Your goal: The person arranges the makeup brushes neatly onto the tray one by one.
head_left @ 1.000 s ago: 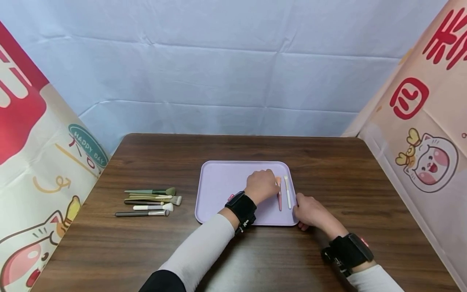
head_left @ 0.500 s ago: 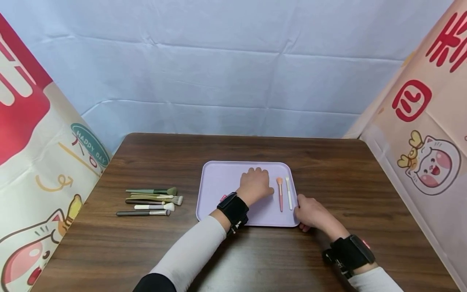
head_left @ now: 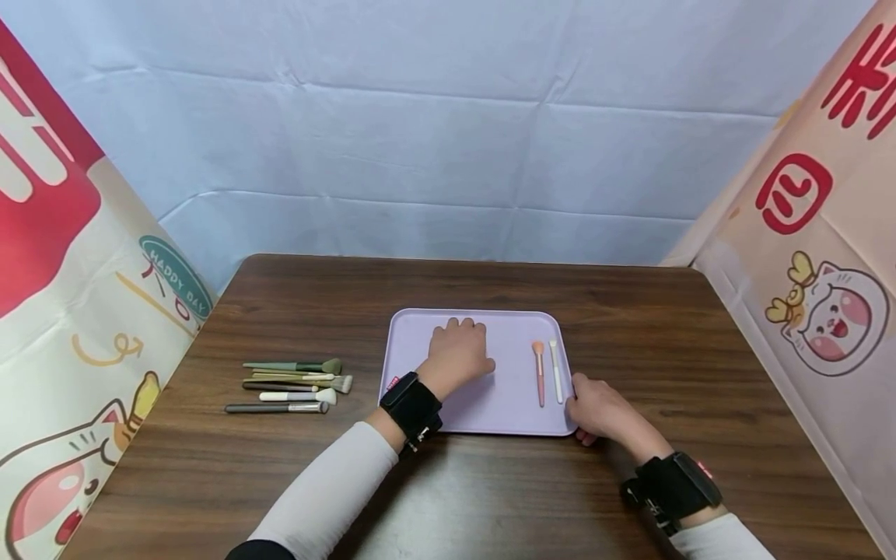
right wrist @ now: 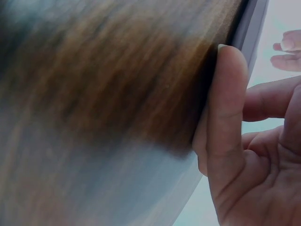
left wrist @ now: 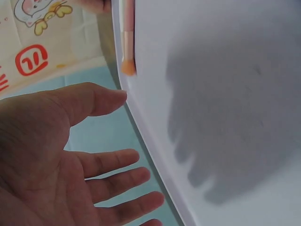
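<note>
My left hand hangs over the middle-left of the lilac tray, holding nothing. Its thumb and fingers spread apart in the left wrist view, and its shadow falls on the tray. A pink makeup brush with orange bristles lies lengthwise on the tray's right side. Beside it, closer to the right rim, lies a white makeup brush. My right hand grips the tray at its front right corner, fingers against the outer rim. In the right wrist view, one finger runs along the tray's side.
Several makeup brushes lie side by side on the brown wooden table, left of the tray, green, black and white handles among them. A pale blue cloth hangs behind the table. Printed cloths stand at both sides.
My left hand has drawn away from the pink brush, leaving it on the tray, and moved left with its fingers opening out. My right hand stays at the tray corner.
</note>
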The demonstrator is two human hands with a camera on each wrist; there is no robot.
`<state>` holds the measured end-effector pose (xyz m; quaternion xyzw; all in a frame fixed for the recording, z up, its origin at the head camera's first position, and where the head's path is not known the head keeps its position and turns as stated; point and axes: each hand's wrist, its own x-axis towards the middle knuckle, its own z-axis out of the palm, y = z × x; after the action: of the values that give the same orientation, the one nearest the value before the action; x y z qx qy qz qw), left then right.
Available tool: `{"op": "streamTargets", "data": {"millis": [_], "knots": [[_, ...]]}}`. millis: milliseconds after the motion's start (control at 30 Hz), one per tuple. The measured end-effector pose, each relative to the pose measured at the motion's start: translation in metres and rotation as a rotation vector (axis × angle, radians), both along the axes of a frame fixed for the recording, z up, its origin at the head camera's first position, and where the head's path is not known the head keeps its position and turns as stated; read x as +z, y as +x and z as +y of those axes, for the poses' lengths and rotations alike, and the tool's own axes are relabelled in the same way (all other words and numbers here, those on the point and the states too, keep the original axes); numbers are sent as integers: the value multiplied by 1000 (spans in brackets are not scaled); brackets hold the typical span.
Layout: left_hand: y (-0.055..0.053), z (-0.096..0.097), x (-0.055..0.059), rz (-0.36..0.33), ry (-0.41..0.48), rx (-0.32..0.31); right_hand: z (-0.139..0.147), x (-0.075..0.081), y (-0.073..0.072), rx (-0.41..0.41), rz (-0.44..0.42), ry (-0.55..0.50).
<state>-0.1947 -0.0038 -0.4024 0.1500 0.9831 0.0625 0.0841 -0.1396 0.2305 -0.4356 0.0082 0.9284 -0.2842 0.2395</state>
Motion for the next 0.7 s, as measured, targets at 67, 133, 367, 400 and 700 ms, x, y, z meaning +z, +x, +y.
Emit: {"op": "streamTargets", "data": {"millis": [67, 133, 367, 400, 700], "knots": [[2, -7, 1, 10, -6, 0, 0, 0, 0, 0, 1, -1], [4, -13, 2, 21, -11, 0, 1, 0, 0, -1, 2, -1], [12, -39, 7, 13, -12, 25, 1, 0, 0, 0, 3, 1], [13, -43, 7, 16, -14, 31, 1, 0, 0, 0, 3, 1], [23, -79, 5, 39, -9, 61, 1, -1, 0, 2, -3, 1]]}}
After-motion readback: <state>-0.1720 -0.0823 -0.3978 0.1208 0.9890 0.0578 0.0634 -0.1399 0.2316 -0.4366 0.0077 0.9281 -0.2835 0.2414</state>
